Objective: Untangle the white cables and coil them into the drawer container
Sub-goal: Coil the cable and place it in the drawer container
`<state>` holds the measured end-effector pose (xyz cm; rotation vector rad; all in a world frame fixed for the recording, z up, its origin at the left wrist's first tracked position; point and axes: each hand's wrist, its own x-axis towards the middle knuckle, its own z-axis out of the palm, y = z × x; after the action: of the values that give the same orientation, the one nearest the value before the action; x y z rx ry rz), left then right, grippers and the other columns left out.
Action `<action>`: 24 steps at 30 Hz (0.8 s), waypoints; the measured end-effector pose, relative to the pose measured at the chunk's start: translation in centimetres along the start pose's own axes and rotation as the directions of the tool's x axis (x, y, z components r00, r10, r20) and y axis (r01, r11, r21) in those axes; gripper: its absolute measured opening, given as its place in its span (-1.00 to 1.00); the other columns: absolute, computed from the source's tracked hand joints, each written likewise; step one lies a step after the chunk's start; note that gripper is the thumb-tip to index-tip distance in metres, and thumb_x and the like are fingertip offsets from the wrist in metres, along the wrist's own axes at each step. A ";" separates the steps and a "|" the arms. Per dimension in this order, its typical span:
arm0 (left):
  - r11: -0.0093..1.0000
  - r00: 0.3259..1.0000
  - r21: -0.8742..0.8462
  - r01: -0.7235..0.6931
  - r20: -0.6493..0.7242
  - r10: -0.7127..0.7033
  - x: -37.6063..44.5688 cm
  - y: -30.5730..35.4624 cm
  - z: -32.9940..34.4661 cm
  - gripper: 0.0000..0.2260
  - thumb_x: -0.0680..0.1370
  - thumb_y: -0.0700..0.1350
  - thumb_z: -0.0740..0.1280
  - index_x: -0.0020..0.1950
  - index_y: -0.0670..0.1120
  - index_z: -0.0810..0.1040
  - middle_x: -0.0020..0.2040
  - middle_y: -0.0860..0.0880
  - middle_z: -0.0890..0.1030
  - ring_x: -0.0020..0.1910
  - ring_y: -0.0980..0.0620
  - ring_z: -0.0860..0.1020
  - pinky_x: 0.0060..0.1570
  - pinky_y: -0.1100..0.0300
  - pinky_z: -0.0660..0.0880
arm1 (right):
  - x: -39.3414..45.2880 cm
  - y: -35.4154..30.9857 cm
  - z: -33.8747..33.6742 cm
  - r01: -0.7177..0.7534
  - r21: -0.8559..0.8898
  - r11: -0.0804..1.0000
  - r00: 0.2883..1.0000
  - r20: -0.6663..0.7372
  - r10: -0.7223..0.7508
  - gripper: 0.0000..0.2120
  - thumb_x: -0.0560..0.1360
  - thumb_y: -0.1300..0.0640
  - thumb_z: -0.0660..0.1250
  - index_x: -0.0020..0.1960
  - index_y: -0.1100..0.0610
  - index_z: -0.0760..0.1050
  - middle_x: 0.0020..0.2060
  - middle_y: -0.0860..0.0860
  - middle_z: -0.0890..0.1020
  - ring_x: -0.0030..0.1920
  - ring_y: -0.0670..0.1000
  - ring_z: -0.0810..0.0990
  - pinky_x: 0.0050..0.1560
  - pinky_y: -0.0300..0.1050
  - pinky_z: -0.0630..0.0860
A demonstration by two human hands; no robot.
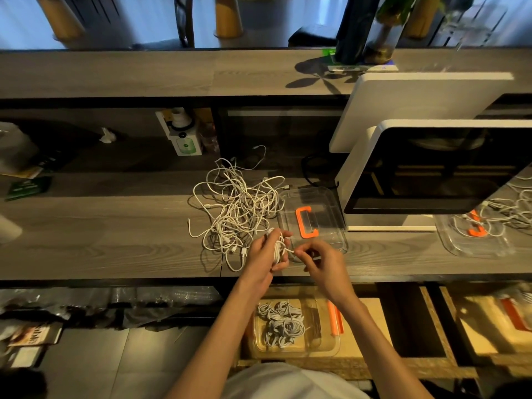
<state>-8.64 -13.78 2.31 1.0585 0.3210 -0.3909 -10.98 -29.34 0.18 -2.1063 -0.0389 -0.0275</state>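
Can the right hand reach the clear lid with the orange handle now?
Probably yes: the lid lies just beyond the right hand with nothing between, but its fingers pinch a cable end.

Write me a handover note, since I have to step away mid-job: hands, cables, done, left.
Left hand grips a coiled white cable; right hand pinches its loose end.
Tangled pile of white cables lies on the counter, left of the clear lid with orange handle.
Done: several coils lie in the drawer container below the counter.
Left: finish this coil, drop it in, then untangle the pile.
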 end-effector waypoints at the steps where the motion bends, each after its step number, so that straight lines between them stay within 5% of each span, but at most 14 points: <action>1: 1.000 1.000 -0.020 0.005 -0.003 -0.005 0.0 0.0 0.0 -0.74 0.69 -0.09 0.23 0.15 -0.29 0.53 -0.24 -0.05 0.53 -0.44 0.11 0.39 -0.57 0.32 0.17 | -0.1 0.0 0.1 -0.004 0.000 1.000 1.000 -0.003 0.004 -0.98 0.58 0.12 0.43 0.00 0.02 0.64 -0.11 -0.14 0.66 -0.07 -0.14 0.62 -0.09 -0.18 0.62; 9: 0.998 0.998 0.064 -0.011 -0.058 0.015 0.1 0.0 -1.0 -0.80 0.70 -0.13 0.21 0.05 -0.25 0.53 -0.25 -0.04 0.52 -0.46 0.11 0.38 -0.59 0.33 0.17 | -0.5 -0.6 -0.4 -0.015 0.008 1.000 1.000 0.023 0.015 -0.99 0.58 0.07 0.42 -0.01 -0.01 0.62 -0.10 -0.12 0.66 -0.09 -0.12 0.64 -0.09 -0.15 0.65; 17: 0.907 0.988 0.418 -0.054 -0.112 0.110 -0.1 -0.5 0.0 -0.73 0.72 -0.02 0.15 -0.04 -0.09 0.54 -0.28 0.09 0.57 -0.42 0.18 0.37 -0.45 0.32 0.27 | -0.5 -2.5 -0.3 0.060 -0.034 0.998 0.998 0.028 -0.059 -0.94 0.62 0.07 0.38 0.04 0.04 0.60 -0.07 -0.14 0.62 -0.07 -0.13 0.62 -0.07 -0.13 0.63; 24: 0.979 0.999 0.204 0.005 -0.053 0.006 -0.3 0.0 -0.6 -0.74 0.71 -0.02 0.18 0.02 -0.17 0.54 -0.37 0.00 0.46 -0.47 0.11 0.33 -0.52 0.28 0.12 | -0.2 -1.8 -0.7 -0.014 0.044 0.999 0.999 0.051 0.012 -0.95 0.63 0.07 0.36 0.03 0.02 0.59 -0.09 -0.10 0.64 -0.08 -0.05 0.65 -0.18 -0.09 0.67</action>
<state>-8.90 -13.15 2.17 1.2718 0.3329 -0.4016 -11.29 -29.05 2.05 -2.0627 -0.0551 0.0342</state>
